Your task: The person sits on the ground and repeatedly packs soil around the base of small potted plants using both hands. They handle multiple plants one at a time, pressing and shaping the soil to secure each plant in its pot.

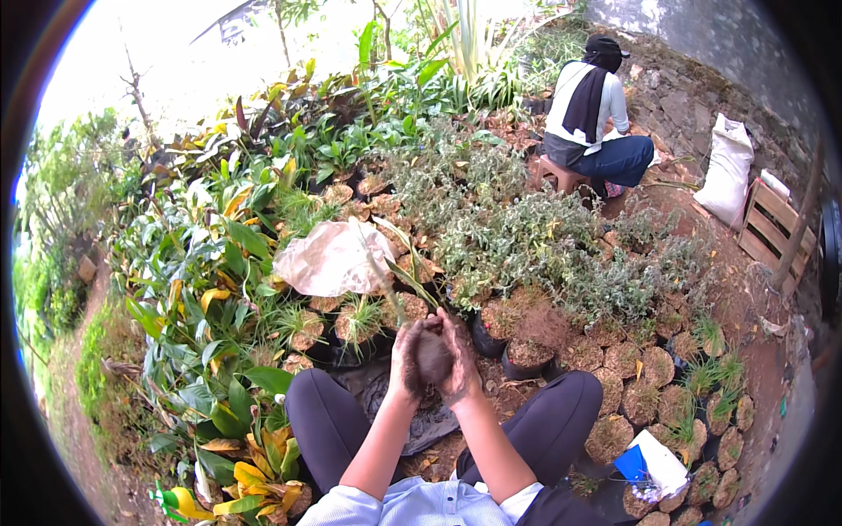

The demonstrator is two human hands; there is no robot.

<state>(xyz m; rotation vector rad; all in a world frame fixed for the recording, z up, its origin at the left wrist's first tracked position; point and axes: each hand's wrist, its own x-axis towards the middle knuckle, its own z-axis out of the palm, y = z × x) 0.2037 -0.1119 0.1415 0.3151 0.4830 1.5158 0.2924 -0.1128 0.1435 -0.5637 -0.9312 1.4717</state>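
Note:
My left hand (404, 363) and my right hand (461, 359) are cupped together between my knees, both muddy. Pressed between the palms is a ball of dark wet soil (433, 356). A pale green stem (383, 279) and a long narrow leaf (409, 273) stick up just beyond my fingers; whether they grow out of the ball is hidden. Beneath the hands, a dark plastic sheet (430, 431) lies on the ground. Past the fingertips, a pale crumpled sheet (329, 259) rests over the plants.
Potted plants (358, 323) crowd around me, with broad-leaved ones (232, 412) at left and grey-green ones (517, 206) ahead. At far right another person (589, 123) sits on a low stool (561, 175), near a white sack (726, 171) and wooden crate (772, 223). A yellow-green spray bottle (184, 503) stands lower left.

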